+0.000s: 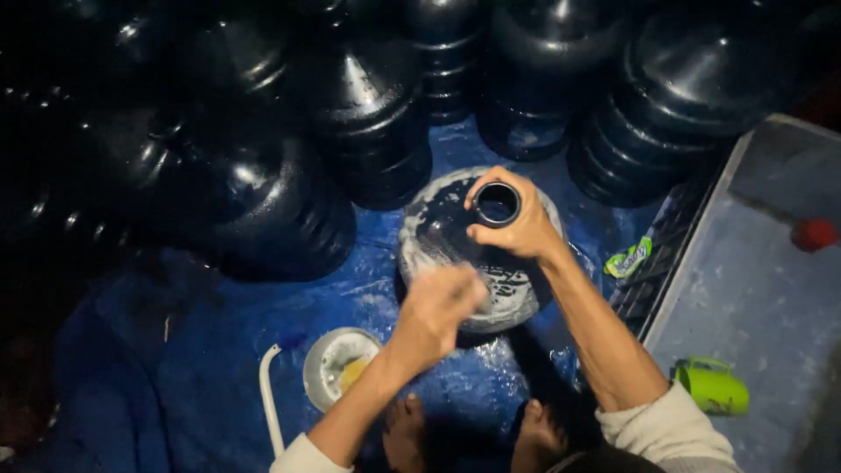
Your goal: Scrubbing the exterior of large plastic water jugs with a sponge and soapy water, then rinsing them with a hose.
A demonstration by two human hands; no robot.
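Head view: blurred left hand (442,302) on soapy jug (438,232)

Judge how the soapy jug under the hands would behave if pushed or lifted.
The jug is coated in white suds, so it is probably slippery. The right hand grips its neck, likely the surest hold. Its rounded body may roll if tipped, and the left hand looks blurred against it.

Colours, head view.
Black jug (455,236) streaked with white foam; black jugs (368,114) behind; blue tarp (219,350); white bowl (337,363) with yellow sponge (352,372); green mug (714,385); red cap (815,234); green-white wrapper (629,259); cream sleeves (666,434).
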